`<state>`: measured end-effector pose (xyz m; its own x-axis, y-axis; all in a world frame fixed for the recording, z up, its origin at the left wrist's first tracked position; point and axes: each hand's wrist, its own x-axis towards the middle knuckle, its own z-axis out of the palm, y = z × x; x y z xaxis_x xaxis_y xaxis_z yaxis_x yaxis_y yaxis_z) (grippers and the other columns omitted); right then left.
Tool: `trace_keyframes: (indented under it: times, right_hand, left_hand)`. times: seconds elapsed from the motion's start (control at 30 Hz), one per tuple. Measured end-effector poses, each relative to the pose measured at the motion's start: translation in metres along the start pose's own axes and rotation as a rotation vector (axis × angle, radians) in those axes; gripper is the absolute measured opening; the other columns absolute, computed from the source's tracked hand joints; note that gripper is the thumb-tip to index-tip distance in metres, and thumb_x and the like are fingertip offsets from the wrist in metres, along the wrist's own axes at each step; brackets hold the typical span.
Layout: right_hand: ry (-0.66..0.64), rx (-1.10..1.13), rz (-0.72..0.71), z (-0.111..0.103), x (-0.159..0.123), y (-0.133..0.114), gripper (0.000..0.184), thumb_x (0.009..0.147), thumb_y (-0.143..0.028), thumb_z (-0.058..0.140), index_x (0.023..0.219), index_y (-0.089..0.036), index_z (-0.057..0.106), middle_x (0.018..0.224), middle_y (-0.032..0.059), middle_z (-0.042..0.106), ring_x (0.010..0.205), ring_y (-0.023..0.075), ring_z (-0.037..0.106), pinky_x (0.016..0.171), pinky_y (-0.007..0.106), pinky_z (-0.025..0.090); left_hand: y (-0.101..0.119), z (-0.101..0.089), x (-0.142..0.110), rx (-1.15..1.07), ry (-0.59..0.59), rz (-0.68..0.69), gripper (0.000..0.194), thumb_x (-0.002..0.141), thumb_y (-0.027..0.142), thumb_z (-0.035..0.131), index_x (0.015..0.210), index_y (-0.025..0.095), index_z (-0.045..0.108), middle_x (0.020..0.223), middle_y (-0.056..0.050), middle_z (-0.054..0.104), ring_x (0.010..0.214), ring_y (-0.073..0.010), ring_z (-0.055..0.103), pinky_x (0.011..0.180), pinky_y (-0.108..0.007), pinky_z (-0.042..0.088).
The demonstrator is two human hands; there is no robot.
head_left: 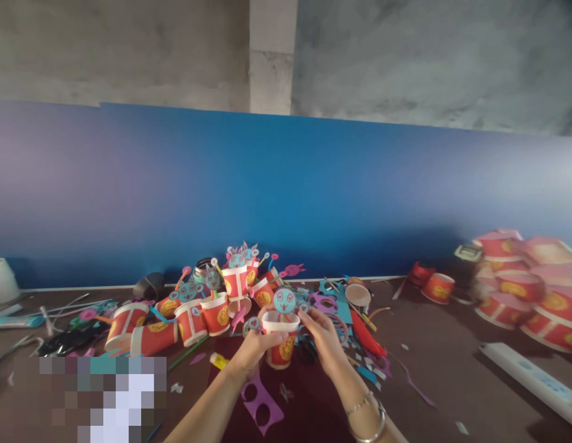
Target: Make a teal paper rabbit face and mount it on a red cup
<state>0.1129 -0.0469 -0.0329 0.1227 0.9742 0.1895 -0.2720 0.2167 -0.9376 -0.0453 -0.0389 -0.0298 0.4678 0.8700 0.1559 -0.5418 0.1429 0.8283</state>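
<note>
Both my hands hold one red paper cup (281,344) with a gold emblem and white rim, upright above the dark table (452,369). My left hand (253,347) wraps its left side, fingers closed. My right hand (322,338), with bracelets on the wrist, pinches the rim at the right. A teal paper face disc (284,300) on a stick rises from the cup. Beneath lies a purple paper sheet (261,409) with round cut-outs.
Several decorated red cups (193,317) crowd the table behind and left. Paper scraps and a red cone (366,335) lie right. Stacked red bowls (526,289) stand far right, a white power strip (530,378) in front. A blue wall panel (286,197) backs the table.
</note>
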Motion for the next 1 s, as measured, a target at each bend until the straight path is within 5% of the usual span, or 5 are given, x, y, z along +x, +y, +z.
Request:
trace_keyframes:
  times: [0.37,1.0]
  right_hand:
    - [0.111,0.030,0.017,0.0032,-0.0008,-0.0081,0.027,0.056,-0.039,0.080,0.060,-0.017,0.066,0.060,0.0018,0.067,0.062,0.0174,0.057,0.062,0.028,0.042]
    - [0.134,-0.070,-0.036,0.0004,-0.0003,-0.0081,0.025,0.061,-0.043,0.076,0.062,-0.018,0.075,0.060,0.0028,0.069,0.065,0.0196,0.058,0.066,0.031,0.042]
  left_hand:
    - [-0.0024,0.0031,-0.0004,-0.094,0.046,0.014,0.071,0.058,0.022,0.079,0.121,0.021,0.048,0.103,-0.009,0.067,0.098,-0.0301,0.061,0.087,-0.044,0.046]
    - [-0.0020,0.0032,-0.0007,-0.039,0.037,0.016,0.074,0.056,0.026,0.080,0.123,0.019,0.050,0.102,-0.010,0.067,0.095,-0.0298,0.062,0.084,-0.041,0.047]
